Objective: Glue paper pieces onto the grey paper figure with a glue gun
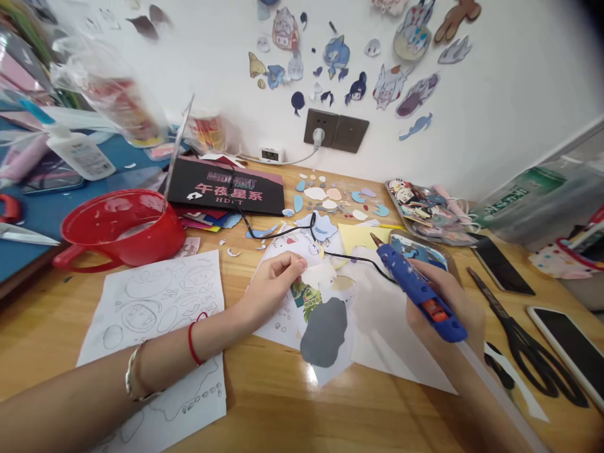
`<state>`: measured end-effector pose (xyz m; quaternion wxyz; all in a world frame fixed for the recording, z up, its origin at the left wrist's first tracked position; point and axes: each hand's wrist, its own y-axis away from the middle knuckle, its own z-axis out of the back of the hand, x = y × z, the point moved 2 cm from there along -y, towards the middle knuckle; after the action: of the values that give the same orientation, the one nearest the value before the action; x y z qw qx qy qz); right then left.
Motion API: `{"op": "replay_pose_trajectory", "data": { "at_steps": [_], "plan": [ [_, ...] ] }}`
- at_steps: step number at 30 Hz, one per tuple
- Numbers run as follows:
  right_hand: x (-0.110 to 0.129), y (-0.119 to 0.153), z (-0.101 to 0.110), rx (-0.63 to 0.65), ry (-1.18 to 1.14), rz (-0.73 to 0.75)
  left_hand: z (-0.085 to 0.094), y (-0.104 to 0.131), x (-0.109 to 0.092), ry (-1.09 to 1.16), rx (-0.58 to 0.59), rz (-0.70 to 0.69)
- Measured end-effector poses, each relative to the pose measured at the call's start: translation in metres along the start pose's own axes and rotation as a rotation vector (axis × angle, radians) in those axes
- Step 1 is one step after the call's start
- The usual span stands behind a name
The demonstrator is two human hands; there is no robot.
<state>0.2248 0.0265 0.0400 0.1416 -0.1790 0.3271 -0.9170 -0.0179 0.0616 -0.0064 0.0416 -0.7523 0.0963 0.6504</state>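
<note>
My right hand [438, 296] grips a blue hot glue gun [415, 286], its nozzle pointing up and left. A glue stick runs out of its rear, and a black cord [353, 257] trails across the papers. With finger and thumb pinched, my left hand [276, 286] holds a small white paper cutout [319, 274] over the work sheets. Below it lie a grey rounded cutout [324, 332] and a green printed scrap [306, 299]. Under the left forearm is a sheet of pencil-drawn shapes [155, 289].
A red mug [117, 229] and a black box [226, 185] stand at the left. Coloured paper pieces [325, 195] lie at the back. On the right are black scissors [523, 340], a white phone [570, 346] and a dark phone [503, 264]. A socket [335, 130] is on the wall.
</note>
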Motion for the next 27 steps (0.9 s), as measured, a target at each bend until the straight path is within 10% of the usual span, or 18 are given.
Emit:
{"op": "replay_pose_trajectory", "data": {
  "at_steps": [8,27],
  "plan": [
    [-0.017,-0.020,-0.026,0.053,0.470,0.403,0.001,0.000,-0.002,-0.010,-0.031,-0.013],
    [-0.023,0.003,-0.039,0.512,0.149,0.210,0.000,-0.001,-0.002,-0.069,-0.033,-0.021]
  ]
}}
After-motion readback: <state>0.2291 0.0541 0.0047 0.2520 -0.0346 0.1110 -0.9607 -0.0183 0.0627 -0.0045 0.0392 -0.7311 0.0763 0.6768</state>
